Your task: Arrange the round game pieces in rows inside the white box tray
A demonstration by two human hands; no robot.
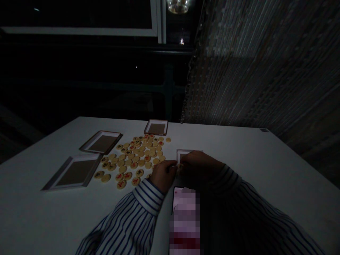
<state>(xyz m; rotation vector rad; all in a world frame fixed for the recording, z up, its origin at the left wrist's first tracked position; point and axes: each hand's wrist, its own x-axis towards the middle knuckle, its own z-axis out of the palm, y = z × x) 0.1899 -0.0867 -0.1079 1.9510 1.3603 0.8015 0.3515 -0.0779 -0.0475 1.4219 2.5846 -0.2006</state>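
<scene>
The scene is dim. Several round cream game pieces (135, 156) with red or black characters lie spread on a white table (252, 166). My left hand (164, 174) is curled at the right edge of the pile, fingers pinched around a small pale piece. My right hand (199, 163) meets it from the right, fingers closed, and partly covers a small shallow box (183, 153). What sits between the fingertips is too dark to name for sure. Both sleeves are blue-and-white striped.
Three shallow brown-bottomed boxes or lids lie on the table: one far (156, 126), one left of the pile (102, 141), one nearer left (75, 173). A lit phone (183, 203) lies close to me. A bead curtain (260, 63) hangs at the back right.
</scene>
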